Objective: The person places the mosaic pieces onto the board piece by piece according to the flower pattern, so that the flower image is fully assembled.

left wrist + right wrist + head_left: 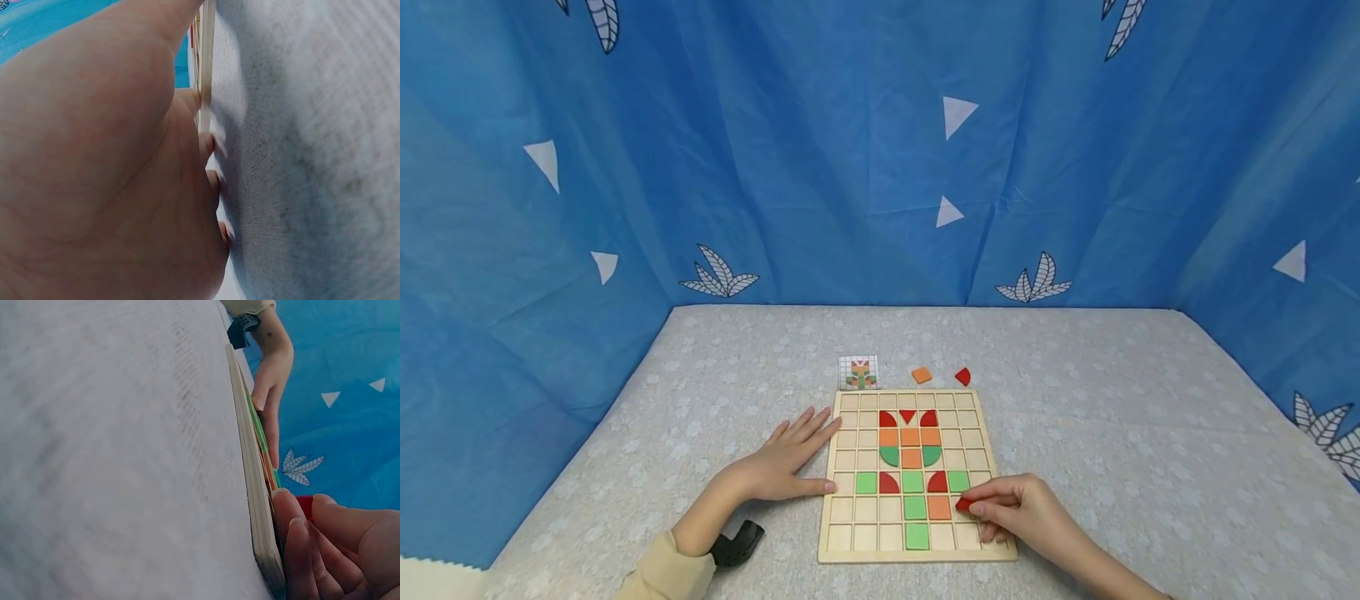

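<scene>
A square wooden grid board (857,537) lies on the table with red, orange and green pieces set in its cells. My right hand (1018,512) pinches a small red piece (964,504) between thumb and fingers, over the cell beside a lower orange tile (939,507). The right wrist view also shows this red piece (304,505), partly hidden by the fingertips. With fingers extended, my left hand (782,467) lies at the board's left edge, its thumb tip on the rim. The palm of the left hand (112,156) fills much of the left wrist view.
Behind the board lie a small pattern card (858,372), a loose orange square (922,375) and a red quarter-round piece (963,377). A black strap (737,543) is at the left wrist. A blue curtain (865,150) hangs around the patterned tablecloth (1120,400).
</scene>
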The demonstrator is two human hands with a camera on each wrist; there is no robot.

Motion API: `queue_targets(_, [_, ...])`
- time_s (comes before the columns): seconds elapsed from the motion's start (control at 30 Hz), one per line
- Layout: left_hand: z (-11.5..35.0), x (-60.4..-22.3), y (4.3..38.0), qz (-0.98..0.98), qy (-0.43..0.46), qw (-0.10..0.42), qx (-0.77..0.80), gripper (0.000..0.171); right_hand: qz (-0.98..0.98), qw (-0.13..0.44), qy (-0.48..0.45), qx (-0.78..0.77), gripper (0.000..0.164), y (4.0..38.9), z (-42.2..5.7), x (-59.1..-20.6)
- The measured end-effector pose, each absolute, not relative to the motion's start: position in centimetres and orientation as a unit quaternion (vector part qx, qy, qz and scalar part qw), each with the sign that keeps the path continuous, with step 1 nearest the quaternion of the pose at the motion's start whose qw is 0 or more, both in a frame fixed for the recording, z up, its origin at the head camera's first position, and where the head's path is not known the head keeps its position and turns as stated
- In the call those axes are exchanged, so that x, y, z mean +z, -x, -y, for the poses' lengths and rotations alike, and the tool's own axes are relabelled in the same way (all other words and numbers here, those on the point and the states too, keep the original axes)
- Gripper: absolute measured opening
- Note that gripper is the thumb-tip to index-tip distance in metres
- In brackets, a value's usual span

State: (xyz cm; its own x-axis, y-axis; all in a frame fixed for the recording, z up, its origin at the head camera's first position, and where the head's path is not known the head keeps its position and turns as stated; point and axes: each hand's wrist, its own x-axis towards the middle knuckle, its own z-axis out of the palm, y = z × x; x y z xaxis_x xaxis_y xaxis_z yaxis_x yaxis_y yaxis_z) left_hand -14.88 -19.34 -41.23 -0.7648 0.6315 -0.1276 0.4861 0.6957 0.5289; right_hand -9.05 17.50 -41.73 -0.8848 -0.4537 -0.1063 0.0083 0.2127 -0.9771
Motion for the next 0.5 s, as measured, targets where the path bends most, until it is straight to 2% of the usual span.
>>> queue_targets(0.3, [19.5,-41.8,15.0,-0.908,-0.312,0.132,0.245,0.088,-0.789,0.17,0.163,-0.567,0.019,8.9,-17.4,-41.6])
queue_targets(0.5, [19.7,-42.5,15.3,-0.914,-0.299,0.141,0.237,0.09,-0.816,0.135,0.17,-0.535,0.008,8.9,-17.4,-41.8])
